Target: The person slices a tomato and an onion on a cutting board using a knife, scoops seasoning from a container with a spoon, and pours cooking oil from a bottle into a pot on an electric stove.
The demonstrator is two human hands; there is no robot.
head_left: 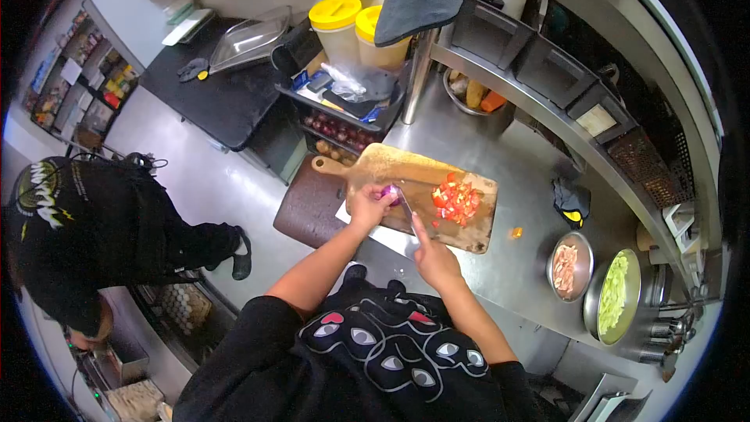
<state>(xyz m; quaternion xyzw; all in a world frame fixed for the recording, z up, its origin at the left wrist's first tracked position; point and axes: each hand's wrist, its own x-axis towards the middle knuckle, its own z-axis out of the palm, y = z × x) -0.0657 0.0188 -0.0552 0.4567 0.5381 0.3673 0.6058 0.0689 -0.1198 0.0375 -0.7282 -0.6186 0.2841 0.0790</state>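
Note:
My left hand [370, 206] is closed on a purple-red onion [391, 194], pressed to the left part of a wooden cutting board [461, 241]. In my right hand [436, 259] is a kitchen knife [407, 205], its blade close against the onion's right side; whether it has cut in I cannot tell. Chopped red pieces, which look like tomato or pepper [456, 200], lie heaped on the board's right half. The board's handle points to the upper left.
Metal bowls of sliced pale meat [565, 268] and chopped green vegetable [614, 295] stand right. A crate of onions [337, 130] is behind the board. Yellow-lidded tubs [336, 14] stand at the back. Another person [101, 227] bends over at the left. A metal shelf [531, 86] overhangs the counter.

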